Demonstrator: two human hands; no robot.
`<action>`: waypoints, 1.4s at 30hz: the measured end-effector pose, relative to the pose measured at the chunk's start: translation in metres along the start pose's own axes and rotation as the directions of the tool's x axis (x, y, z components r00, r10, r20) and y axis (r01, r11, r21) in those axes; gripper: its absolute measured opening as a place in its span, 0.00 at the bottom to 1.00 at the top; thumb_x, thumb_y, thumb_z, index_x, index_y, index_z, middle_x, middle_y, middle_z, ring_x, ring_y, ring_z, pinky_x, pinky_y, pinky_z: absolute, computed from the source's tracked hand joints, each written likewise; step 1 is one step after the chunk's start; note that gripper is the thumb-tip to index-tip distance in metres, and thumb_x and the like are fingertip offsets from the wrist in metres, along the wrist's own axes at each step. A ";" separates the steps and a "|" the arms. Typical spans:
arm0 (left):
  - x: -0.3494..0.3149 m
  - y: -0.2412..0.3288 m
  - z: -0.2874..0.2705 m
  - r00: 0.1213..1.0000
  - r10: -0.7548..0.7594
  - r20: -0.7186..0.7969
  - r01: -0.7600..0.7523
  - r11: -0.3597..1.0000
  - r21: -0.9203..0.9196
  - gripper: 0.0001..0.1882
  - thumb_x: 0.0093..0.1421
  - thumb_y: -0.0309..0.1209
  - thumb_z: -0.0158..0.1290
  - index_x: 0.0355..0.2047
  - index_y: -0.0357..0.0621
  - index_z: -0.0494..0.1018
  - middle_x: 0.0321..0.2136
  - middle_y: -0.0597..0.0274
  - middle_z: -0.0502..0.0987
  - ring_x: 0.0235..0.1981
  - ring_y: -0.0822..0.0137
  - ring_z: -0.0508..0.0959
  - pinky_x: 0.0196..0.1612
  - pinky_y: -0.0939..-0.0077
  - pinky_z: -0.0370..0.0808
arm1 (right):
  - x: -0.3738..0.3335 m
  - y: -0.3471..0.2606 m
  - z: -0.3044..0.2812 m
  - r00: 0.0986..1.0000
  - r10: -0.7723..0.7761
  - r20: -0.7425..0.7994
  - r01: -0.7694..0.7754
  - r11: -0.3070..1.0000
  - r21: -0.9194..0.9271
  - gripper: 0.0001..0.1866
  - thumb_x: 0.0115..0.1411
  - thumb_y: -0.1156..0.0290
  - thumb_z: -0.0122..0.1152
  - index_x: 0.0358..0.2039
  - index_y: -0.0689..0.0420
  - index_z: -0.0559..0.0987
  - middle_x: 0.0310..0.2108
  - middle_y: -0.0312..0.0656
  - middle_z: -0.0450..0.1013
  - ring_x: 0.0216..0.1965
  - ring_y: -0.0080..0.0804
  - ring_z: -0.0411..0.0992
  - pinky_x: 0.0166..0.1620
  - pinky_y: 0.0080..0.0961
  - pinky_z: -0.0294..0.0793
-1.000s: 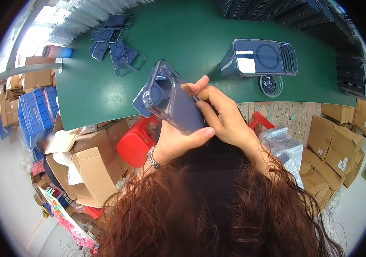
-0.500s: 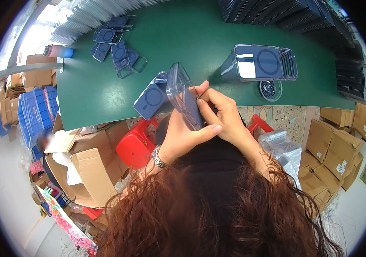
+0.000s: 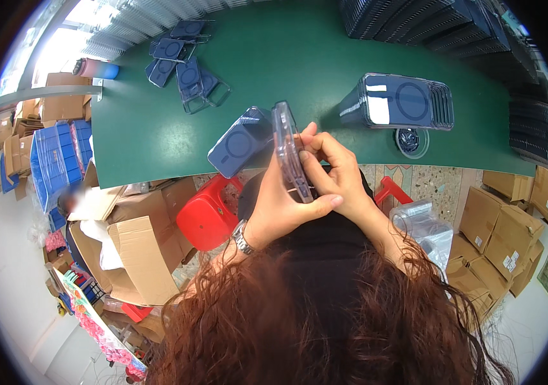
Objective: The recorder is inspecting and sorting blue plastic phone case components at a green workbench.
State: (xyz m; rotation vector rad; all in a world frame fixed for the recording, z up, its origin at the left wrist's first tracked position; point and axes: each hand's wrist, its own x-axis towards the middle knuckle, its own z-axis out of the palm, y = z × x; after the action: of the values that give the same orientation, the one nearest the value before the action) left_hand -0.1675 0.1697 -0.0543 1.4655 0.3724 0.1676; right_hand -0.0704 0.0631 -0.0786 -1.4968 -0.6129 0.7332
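My left hand grips a clear phone case with a dark blue tint, stood on edge above the table's near side. At its right side my right hand is closed in a pinch, fingertips against the case wall; whatever lies between them is too small or hidden. Just left of the held case, a stack of dark blue phone cases with ring marks rests at the table edge. A clear round tub holding small dark blue parts stands to the right, close to a long row of nested phone cases.
Loose phone cases lie in a pile at the far left of the green table. Packed rows of dark cases line the far right. Below the table are a red stool, an open carton and stacked cartons.
The held case has turned more edge-on toward me and shifted slightly right. Both hands stay on it, the right still pinching at its side. The whole view has shifted a little.
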 end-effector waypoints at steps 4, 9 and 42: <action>-0.003 0.002 -0.001 0.998 0.058 -0.031 -0.058 0.998 0.005 0.55 0.44 0.37 0.75 0.65 0.33 0.52 0.67 0.45 0.57 0.64 0.60 0.65 0.65 0.62 0.65 | 0.004 0.000 0.000 0.998 -0.046 0.038 0.048 0.996 -0.076 0.09 0.66 0.75 0.56 0.45 0.62 0.75 0.40 0.46 0.75 0.40 0.35 0.77 0.45 0.28 0.75; 0.001 0.007 -0.016 0.986 -0.160 -0.054 0.141 0.954 -0.266 0.49 0.46 0.33 0.73 0.63 0.34 0.56 0.61 0.51 0.64 0.61 0.62 0.68 0.62 0.63 0.69 | 0.007 0.001 -0.005 0.985 0.042 0.166 -0.036 0.999 -0.038 0.12 0.67 0.71 0.55 0.49 0.62 0.74 0.38 0.42 0.76 0.40 0.30 0.76 0.44 0.27 0.75; -0.029 -0.085 -0.118 0.904 0.191 -0.382 0.227 0.542 0.809 0.47 0.56 0.51 0.63 0.68 0.46 0.55 0.62 0.53 0.64 0.63 0.54 0.65 0.59 0.60 0.67 | -0.046 0.166 -0.199 0.874 0.061 -0.483 -0.474 0.328 -0.817 0.18 0.63 0.60 0.60 0.46 0.59 0.80 0.46 0.49 0.74 0.49 0.50 0.70 0.51 0.45 0.70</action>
State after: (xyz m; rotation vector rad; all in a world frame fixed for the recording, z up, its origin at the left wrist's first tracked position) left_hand -0.2447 0.2617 -0.1411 2.4154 0.9343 0.3288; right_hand 0.0414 -0.1113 -0.2404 -2.8219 -0.4701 0.2612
